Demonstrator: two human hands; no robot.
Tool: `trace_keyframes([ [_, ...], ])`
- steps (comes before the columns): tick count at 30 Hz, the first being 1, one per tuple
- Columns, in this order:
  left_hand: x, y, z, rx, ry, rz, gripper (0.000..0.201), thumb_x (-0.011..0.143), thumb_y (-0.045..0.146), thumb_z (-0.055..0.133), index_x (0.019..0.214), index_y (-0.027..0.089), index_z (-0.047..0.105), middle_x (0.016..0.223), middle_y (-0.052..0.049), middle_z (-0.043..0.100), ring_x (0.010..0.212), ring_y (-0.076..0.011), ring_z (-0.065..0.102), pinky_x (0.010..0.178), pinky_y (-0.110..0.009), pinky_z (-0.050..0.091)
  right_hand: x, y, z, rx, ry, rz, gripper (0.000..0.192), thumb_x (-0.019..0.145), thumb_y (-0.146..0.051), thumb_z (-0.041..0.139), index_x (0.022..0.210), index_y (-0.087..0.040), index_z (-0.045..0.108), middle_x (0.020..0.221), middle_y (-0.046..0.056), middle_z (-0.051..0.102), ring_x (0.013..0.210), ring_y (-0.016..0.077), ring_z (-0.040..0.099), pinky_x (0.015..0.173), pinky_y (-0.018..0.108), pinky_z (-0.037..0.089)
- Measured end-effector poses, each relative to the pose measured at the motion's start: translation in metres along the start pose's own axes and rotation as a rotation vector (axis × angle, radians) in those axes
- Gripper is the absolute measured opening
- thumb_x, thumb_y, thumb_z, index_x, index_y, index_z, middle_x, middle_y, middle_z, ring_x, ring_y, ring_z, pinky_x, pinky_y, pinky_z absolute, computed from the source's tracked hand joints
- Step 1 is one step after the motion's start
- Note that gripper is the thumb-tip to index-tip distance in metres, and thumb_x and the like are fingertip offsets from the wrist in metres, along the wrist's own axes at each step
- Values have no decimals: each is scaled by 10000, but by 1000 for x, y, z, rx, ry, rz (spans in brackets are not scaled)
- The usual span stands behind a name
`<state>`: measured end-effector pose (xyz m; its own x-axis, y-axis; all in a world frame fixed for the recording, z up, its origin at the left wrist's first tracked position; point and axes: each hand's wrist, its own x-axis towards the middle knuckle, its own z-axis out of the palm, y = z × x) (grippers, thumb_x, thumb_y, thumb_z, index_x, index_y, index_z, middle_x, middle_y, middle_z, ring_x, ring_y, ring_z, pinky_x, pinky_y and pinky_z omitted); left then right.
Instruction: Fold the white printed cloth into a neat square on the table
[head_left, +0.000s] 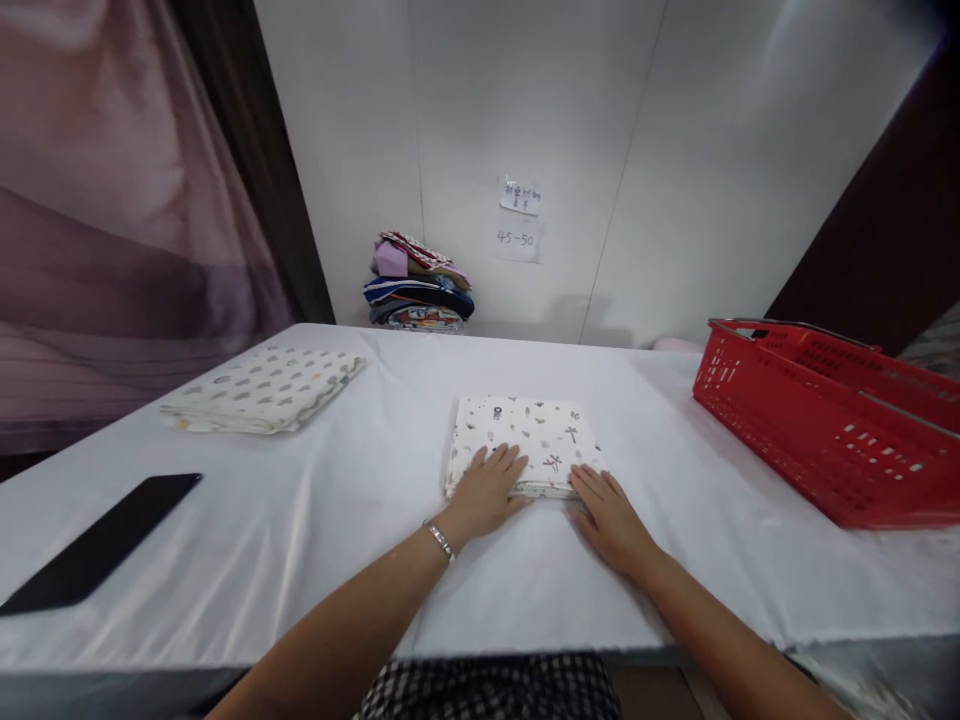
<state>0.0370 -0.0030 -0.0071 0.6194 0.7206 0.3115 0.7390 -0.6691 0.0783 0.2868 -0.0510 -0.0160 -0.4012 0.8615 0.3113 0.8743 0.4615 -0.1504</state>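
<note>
A folded white cloth (pixel 532 430) with small plant-like prints lies flat in front of me on the table. My left hand (pixel 491 490) rests on its near left part, fingers stretched out over the fabric and thumb by the front fold. At the near right corner, my right hand (pixel 611 515) touches the cloth with its fingertips, the fingers extended and the palm just off the edge. Neither hand grips anything. Off to the left sits another folded cloth (pixel 270 388), white with grey heart-like marks.
A white-covered table (pixel 360 580) spans the view. On its right stands a red plastic basket (pixel 810 430) with a metal handle. A flat black board (pixel 101 540) lies at the left. Behind the far edge, a stack of folded fabrics (pixel 420 290) rests against the wall, near paper notes (pixel 519 240).
</note>
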Motion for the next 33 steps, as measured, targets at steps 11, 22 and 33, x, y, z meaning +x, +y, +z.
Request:
trace_keyframes([
  [11,-17,-3,-12,-109,30,-2,504,837,348,507,1302,171,424,1361,-95,469,1279,-237,383,1063,-420,280,56,-47,18,22,-87,-148,605,903,-461,380,1411,-140,304,1449,130,322,1349,264,257,1092,493,227],
  [22,14,-59,-39,-279,204,-742,181,830,366,504,843,204,585,899,-22,634,781,-157,580,692,-272,418,53,-47,24,-37,-105,-134,604,887,-420,419,1397,-110,325,1469,112,286,1357,258,235,1109,465,211],
  [33,24,-70,-28,-362,95,-990,254,789,462,549,845,216,512,806,-9,629,737,-168,581,598,-256,359,52,-45,23,-3,-160,-142,601,897,-401,385,1420,-121,280,1490,93,233,1375,249,177,1118,459,187],
])
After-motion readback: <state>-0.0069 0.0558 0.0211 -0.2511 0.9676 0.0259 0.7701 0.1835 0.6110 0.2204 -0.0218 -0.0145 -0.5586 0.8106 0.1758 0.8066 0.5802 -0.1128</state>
